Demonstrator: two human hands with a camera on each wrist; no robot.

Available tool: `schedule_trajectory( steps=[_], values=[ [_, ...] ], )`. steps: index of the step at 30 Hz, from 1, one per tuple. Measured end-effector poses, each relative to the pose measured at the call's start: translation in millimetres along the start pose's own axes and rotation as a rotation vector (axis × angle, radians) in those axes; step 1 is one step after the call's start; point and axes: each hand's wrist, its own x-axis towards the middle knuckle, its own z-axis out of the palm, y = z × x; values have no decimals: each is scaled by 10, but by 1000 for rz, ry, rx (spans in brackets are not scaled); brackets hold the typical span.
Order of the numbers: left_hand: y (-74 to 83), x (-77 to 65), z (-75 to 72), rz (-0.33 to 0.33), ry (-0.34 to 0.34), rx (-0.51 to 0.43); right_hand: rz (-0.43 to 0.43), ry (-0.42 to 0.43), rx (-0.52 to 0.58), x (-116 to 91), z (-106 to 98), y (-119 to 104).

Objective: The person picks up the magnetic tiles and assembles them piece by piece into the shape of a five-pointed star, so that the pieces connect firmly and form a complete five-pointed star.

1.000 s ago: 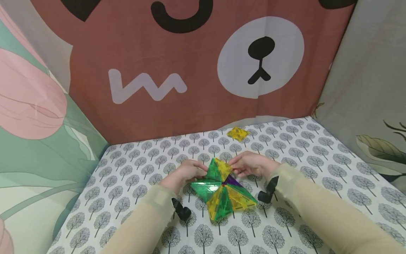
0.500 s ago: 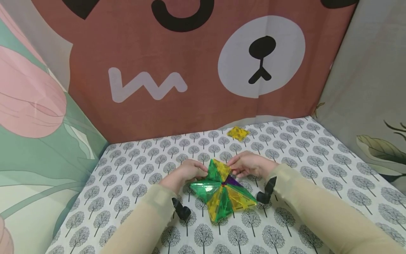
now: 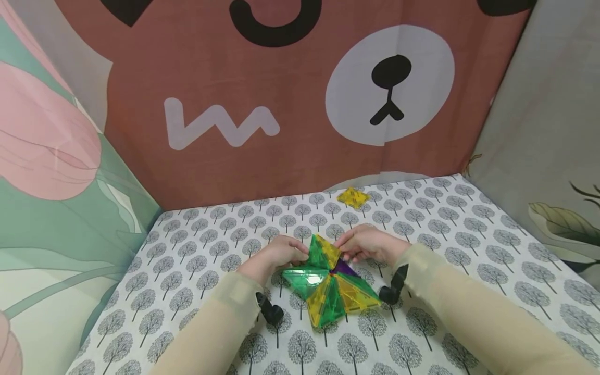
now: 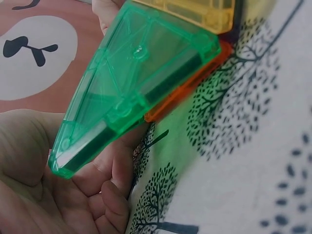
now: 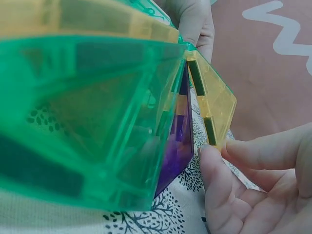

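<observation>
A raised star of magnetic tiles (image 3: pixel 313 278), translucent green and yellow with one purple tile (image 3: pixel 346 267), sits on the tree-print cloth. My left hand (image 3: pixel 283 251) holds the green tile at the star's far left side. In the left wrist view a nearer green tile (image 4: pixel 131 73) hides part of that hand, and an orange tile (image 4: pixel 190 80) shows beneath. On the far right side, my right hand (image 3: pixel 372 243) pinches the lower corner of a yellow tile (image 5: pixel 214 102) between thumb and finger. A narrow gap separates this tile from the purple one in the right wrist view.
Yellow tiles (image 3: pixel 353 198) lie flat near the back edge of the cloth-covered table (image 3: pixel 201 237). A brown bear-print curtain (image 3: pixel 290 172) stands behind, with printed fabric at both sides. A black camera mount (image 3: pixel 270 311) projects from the left wrist, another (image 3: pixel 392 289) from the right.
The far yellow and green tiles have tilted slightly, and the right hand has shifted a little left with the yellow corner. The left hand keeps its hold; the head view shifts slightly.
</observation>
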Motion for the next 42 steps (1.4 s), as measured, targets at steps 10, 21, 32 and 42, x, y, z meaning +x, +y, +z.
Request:
schedule_trajectory(
  steps=[10, 21, 32, 42],
  values=[
    [5, -10, 15, 14, -15, -19, -30, -49, -50, -77, -17, 10],
    [-40, -22, -11, 47, -47, -1, -128, -20, -98, -760, -209, 148],
    [-104, -3, -13, 55, -26, 50, -100, -252, 144, -1601, 91, 710],
    [-107, -45, -46, 74, -35, 59, 3, -333, 499, -1740, 334, 704]
  ],
)
